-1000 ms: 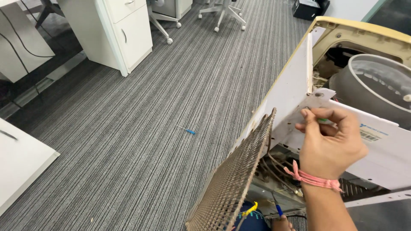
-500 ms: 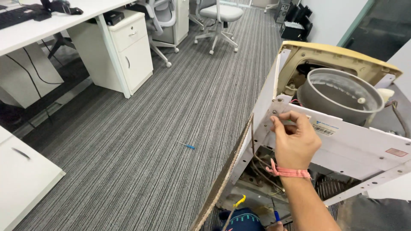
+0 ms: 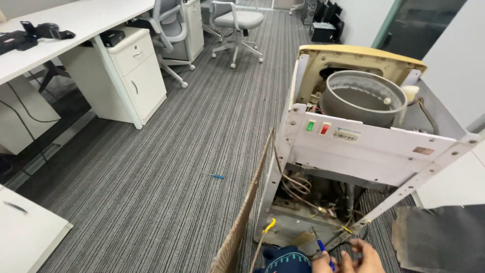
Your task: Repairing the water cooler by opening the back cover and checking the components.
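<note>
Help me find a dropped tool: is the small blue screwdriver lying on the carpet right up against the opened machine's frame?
No: the blue screwdriver lies alone on the striped carpet, clearly apart from the machine's white frame.

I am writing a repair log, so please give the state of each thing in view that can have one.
White and yellowed appliance cabinet: opened, side panel off, inner wiring exposed.
Brown mesh side panel: detached, leaning beside the cabinet.
Grey round metal drum: uncovered, tilted.
Blue-handled screwdriver on the carpet: lying flat, untouched.
Grey office chair: unoccupied.
White drawer unit: closed.
Hand at the bottom edge: fingers curled around a blue-tipped tool; grip unclear.
</note>
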